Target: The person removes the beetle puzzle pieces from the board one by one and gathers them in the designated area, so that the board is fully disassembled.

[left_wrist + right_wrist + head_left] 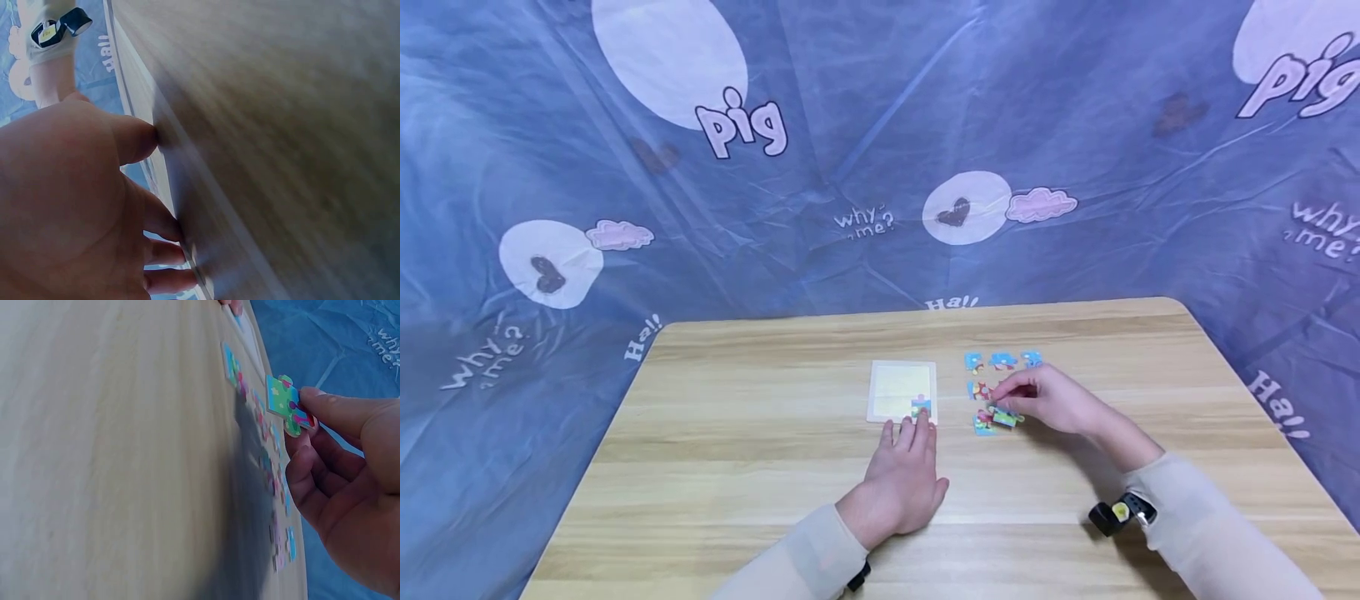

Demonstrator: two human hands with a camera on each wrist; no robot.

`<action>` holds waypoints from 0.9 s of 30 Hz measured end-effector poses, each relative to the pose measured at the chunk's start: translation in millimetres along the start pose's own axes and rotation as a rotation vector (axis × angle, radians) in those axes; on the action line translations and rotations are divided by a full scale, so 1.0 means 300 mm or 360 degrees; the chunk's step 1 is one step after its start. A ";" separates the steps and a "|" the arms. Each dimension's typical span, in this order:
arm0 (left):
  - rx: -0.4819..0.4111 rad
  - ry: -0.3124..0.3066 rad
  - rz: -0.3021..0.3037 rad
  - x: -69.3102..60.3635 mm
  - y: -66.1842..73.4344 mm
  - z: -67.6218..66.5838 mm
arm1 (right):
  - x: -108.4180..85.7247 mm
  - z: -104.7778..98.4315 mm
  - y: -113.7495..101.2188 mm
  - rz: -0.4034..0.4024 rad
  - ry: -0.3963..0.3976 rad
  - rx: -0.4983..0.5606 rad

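Between thumb and fingers my right hand [1060, 402] pinches a green and blue puzzle piece [286, 403], raised above the table. Loose puzzle pieces [1002, 361] lie in rows under and beyond that hand, some partly hidden by it. Left of them is a white puzzle frame [871, 400] with a pale inside. One puzzle piece [921, 404] sits in its lower right corner. My left hand [904, 479] rests with straight fingers at the frame's near edge, fingertips touching that corner. In the left wrist view the left hand [75, 200] shows palm and fingers against the tabletop.
The wooden table [737, 467] carries the frame and pieces. A blue printed cloth [850, 108] hangs behind and on both sides of it. A dark wrist device [1112, 515] sits on the right sleeve, and another [859, 575] shows at the left cuff.
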State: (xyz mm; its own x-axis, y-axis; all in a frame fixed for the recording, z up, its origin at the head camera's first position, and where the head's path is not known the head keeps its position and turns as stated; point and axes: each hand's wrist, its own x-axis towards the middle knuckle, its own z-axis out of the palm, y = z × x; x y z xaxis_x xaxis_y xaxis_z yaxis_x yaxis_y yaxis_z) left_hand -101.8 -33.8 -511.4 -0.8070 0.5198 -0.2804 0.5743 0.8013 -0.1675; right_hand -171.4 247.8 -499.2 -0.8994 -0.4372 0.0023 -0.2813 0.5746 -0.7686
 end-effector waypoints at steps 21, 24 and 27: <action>0.0073 0.0031 0.0004 -0.003 0.000 0.001 | -0.036 0.008 0.044 -0.0250 0.0015 -0.0440; 0.0064 0.0029 0.0006 -0.003 -0.003 0.000 | -0.039 0.012 0.047 -0.0294 0.0058 -0.0488; 0.0059 0.0023 0.0009 -0.003 -0.006 0.000 | -0.040 0.017 0.049 -0.0357 0.0099 -0.0517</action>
State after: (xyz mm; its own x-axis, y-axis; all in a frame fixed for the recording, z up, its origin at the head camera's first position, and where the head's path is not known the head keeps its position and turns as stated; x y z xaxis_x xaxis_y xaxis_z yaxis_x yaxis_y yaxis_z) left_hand -102.0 -35.6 -510.9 -0.8054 0.5288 -0.2676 0.5834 0.7870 -0.2007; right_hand -163.0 258.0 -513.8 -0.8194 -0.5396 0.1935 -0.5551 0.6628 -0.5025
